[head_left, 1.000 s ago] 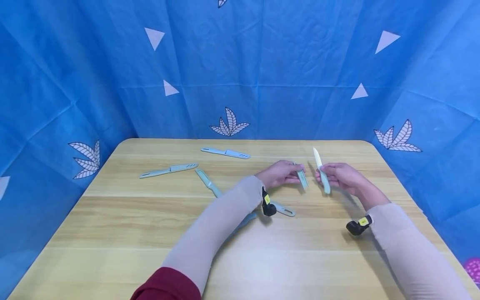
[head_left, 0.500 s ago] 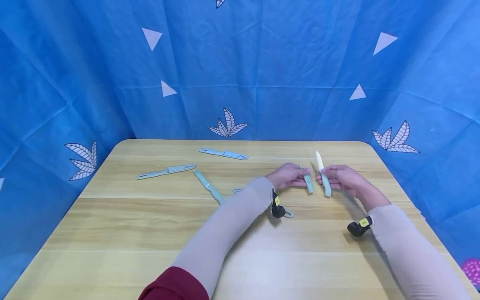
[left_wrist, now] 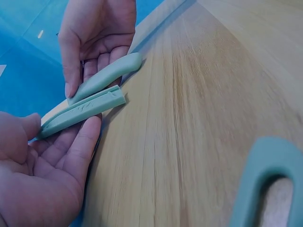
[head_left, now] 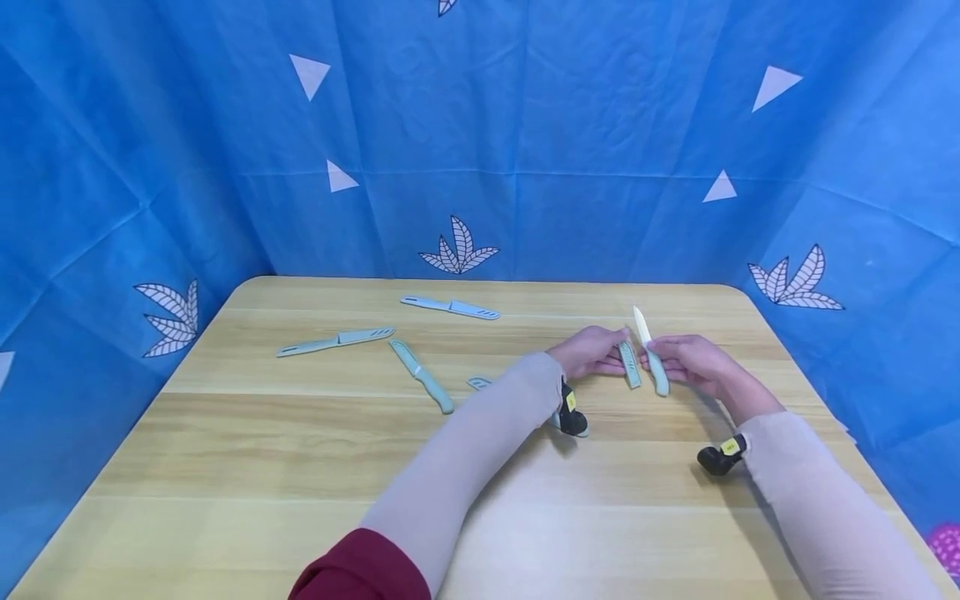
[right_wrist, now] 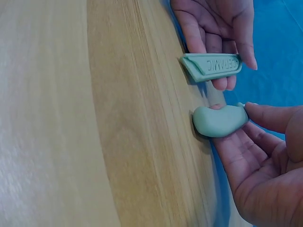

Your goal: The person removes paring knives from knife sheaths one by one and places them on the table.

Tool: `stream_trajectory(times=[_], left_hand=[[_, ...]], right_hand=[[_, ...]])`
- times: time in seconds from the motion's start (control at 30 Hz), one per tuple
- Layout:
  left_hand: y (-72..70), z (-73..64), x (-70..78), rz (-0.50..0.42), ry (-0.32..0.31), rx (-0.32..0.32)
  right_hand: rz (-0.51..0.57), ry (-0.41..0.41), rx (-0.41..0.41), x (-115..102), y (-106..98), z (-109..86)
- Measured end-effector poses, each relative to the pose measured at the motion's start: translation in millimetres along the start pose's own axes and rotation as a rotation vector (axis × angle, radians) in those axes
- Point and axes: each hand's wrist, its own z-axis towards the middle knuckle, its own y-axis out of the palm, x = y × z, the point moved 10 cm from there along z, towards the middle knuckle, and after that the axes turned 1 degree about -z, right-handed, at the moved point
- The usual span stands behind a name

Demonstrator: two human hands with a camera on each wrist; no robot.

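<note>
My left hand [head_left: 592,351] pinches a pale green blade sheath [left_wrist: 85,112] between thumb and fingers. In the right wrist view the sheath's flat side carries the raised word "CERAMIC". My right hand [head_left: 693,364] holds a small knife [head_left: 657,372] by its pale green handle [right_wrist: 220,121], its light blade [head_left: 641,324] bare and pointing to the far side of the table. Sheath and knife lie side by side, close together, just above the tabletop at the right. The blade is mostly hidden in both wrist views.
On the wooden table [head_left: 262,450] lie a blue sheathed knife [head_left: 450,307] at the back, a blue-green one [head_left: 336,342] at the left and a green one [head_left: 422,377] near the middle. Another knife [head_left: 477,382] is partly covered by my left forearm. A blue curtain [head_left: 480,125] stands behind.
My left hand has moved right with the sheath, closer to the knife, and the sheath now lies alongside the handle. My right hand has shifted only slightly toward me.
</note>
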Motion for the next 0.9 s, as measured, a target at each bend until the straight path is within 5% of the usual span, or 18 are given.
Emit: stream_trajectory(times=[0.4,0.7,0.9], left_hand=[[10.6,-2.1,3.6,0.103,0.04,0.007],[7.3,1.4,3.5,0.165,0.06,0.179],[8.4,0.3,3.0,0.176,0.065,0.211]], right_hand=[[-0.01,0.001,0.04,2,-3,-0.1],[-0.057,0.009,0.061,1,-5,0.1],[-0.088,0.003,0.096,0,-4,-1.4]])
